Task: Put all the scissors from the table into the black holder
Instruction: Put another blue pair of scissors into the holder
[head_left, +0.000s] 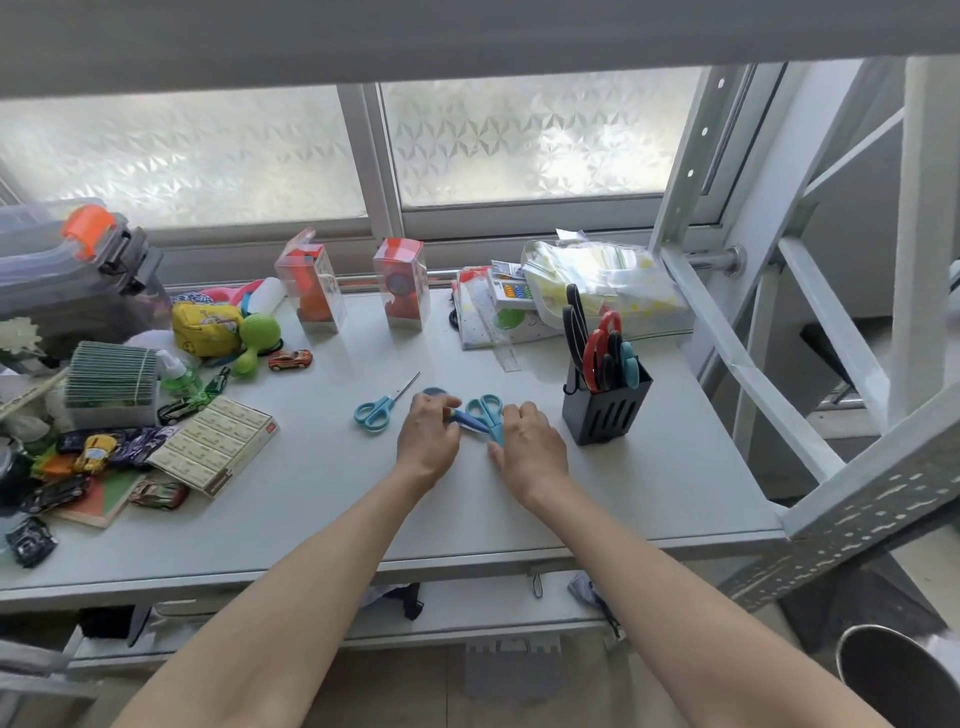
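The black holder (605, 410) stands on the grey table (675, 478) at the right, with several scissors with red, black and teal handles in it. One teal-handled pair of scissors (382, 408) lies flat left of my hands. Between my hands lies another teal pair (488, 410). My left hand (428, 439) pinches a blue capped piece at its tip. My right hand (532, 452) rests on the blade end of that pair. A dark round thing shows just behind my left hand.
Toy cars, a yellow pouch, a green rattle, a box of erasers (218, 441) and a plastic case crowd the table's left side. Two clear boxes (402, 283) and bags of stationery stand along the window. A white metal frame (810, 395) rises to the right.
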